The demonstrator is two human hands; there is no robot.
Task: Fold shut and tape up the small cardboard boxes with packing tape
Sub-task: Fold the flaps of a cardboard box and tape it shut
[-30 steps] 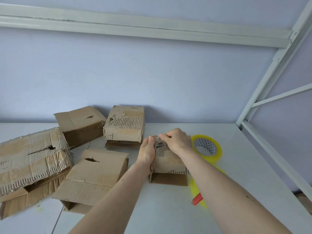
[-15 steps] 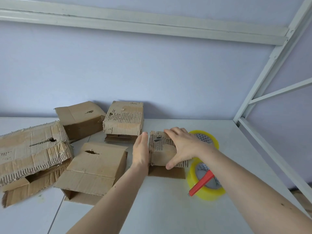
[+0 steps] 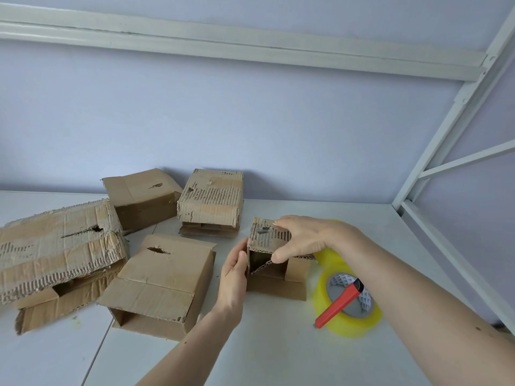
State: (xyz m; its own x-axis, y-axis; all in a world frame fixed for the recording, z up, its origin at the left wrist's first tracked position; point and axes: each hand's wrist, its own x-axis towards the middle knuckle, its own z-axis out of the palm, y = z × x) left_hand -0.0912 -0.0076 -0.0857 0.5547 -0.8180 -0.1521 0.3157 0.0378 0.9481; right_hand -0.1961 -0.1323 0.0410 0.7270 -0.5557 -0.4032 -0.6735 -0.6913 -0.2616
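holding the small cardboard box (image 3: 274, 257) mid-tabletop, right hand (image 3: 309, 236) grips its top flap, left hand (image 3: 234, 274) rests flat against its side; press flaps flush before taping with tape roll (image 3: 348, 305).

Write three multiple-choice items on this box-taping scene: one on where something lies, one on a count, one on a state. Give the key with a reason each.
1. Where does the red utility knife lie?
A. across the yellow tape roll
B. inside a box
C. in the left hand

2. How many cardboard boxes are on the white table?
A. three
B. five
C. seven

3. What state is the small box between the hands in?
A. taped shut
B. crushed flat
C. near end open

Key: 1 A, the knife rests slantwise on the roll. 2 B, four boxes sit to the left and behind, plus the small one. 3 C, the right hand grips its top and the left hand presses its side, while the dark inside shows.
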